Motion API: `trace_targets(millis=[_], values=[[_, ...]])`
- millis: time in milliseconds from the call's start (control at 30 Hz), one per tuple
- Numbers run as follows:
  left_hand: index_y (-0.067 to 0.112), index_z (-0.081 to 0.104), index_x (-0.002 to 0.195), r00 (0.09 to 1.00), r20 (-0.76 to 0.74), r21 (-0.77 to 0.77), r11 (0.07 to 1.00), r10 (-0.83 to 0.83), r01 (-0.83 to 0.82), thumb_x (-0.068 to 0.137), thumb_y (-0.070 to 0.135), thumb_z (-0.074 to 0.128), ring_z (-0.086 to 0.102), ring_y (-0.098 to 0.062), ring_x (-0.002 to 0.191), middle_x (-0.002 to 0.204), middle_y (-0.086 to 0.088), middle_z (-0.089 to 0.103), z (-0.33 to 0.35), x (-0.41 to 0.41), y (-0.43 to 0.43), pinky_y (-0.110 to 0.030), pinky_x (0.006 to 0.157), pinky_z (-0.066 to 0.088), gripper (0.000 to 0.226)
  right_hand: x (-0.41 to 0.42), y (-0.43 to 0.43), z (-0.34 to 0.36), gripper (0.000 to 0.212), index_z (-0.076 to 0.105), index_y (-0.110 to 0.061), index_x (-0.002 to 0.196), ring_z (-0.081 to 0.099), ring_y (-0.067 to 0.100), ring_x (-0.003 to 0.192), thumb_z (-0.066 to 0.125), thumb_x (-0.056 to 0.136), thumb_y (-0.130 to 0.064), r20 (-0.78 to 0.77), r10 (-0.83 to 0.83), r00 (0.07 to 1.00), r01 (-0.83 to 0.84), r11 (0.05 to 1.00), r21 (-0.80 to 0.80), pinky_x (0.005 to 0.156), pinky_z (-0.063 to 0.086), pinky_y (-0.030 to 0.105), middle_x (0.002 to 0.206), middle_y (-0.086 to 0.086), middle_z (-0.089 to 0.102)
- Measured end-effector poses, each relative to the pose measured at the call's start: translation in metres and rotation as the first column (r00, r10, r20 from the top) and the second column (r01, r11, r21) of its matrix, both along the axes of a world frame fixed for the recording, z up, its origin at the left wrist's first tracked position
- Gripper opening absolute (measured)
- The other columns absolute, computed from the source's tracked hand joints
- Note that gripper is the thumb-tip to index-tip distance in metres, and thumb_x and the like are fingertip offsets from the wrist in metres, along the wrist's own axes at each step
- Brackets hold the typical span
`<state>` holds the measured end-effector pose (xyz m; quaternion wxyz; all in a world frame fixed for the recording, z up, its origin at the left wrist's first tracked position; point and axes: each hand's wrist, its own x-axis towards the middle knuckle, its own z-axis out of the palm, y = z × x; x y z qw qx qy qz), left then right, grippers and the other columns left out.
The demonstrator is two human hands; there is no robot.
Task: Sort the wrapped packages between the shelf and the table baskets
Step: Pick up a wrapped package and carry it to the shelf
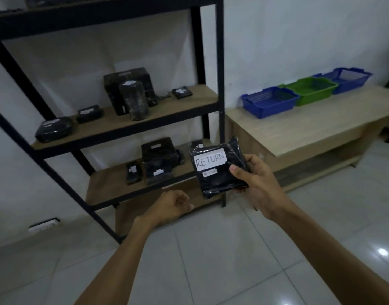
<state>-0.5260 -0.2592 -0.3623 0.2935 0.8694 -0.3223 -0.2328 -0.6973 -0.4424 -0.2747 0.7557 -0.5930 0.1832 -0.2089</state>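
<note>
Right-hand fingers (255, 161) around labelled package (215, 180)

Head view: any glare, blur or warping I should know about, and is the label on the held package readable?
Head view: dim, flat light; one glare spot on the floor tiles at lower right; wide-angle distortion bows the shelf frame; the white label on the package in the right hand reads RETURN, the smaller sticker below it is too blurred.
</note>
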Motion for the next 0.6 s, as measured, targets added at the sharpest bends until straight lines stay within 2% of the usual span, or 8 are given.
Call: trace_targets(millis=[167,267,500,600], values=[[0.021,0.068,0.103,1.000,0.016,0.010,1.000,-0.012,0.012,0.081,0.041,0.073,0.064,-0.005,0.091,0.095,0.009,0.069,-0.008,-0.044,-0.079,-0.020,0.083,0.051,0.030,-0.042,-0.077,-0.005,0.027,0.051,-0.008,0.113,0.069,0.014,0.076,0.061,0.088,-0.006,0.000,-0.006,1.000,0.006,1.000,0.027,0.057,0.053,0.027,0.100,0.009,0.068],[0.020,0.067,0.107,0.999,-0.026,0.025,0.999,-0.022,0.023,0.082,0.041,0.073,0.064,-0.009,0.093,0.099,0.005,0.068,-0.013,-0.058,-0.125,-0.027,0.087,0.053,0.033,-0.054,-0.120,-0.006,0.030,0.050,-0.004,0.117,0.068,0.010,0.071,0.060,0.088,-0.003,0.008,-0.039,0.999,0.038,0.997,0.061,0.054,0.052,0.021,0.098,0.010,0.067],[0.018,0.068,0.107,0.994,-0.027,0.060,0.993,-0.104,0.106,0.082,0.040,0.073,0.065,-0.007,0.092,0.099,0.004,0.070,-0.019,-0.034,-0.246,-0.028,0.087,0.053,0.034,-0.043,-0.230,-0.018,0.024,0.052,-0.007,0.113,0.066,0.015,0.074,0.059,0.090,-0.005,-0.012,-0.096,0.995,0.097,0.993,0.065,0.052,0.049,0.018,0.095,0.009,0.067],[0.022,0.067,0.101,0.987,-0.042,0.041,0.987,-0.152,0.154,0.083,0.042,0.071,0.065,-0.006,0.091,0.096,0.007,0.070,-0.026,-0.006,-0.306,-0.033,0.087,0.055,0.027,-0.019,-0.282,-0.026,0.022,0.053,-0.012,0.110,0.066,0.018,0.078,0.060,0.090,-0.008,-0.041,-0.128,0.991,0.130,0.991,0.029,0.056,0.050,0.024,0.093,0.006,0.069]])
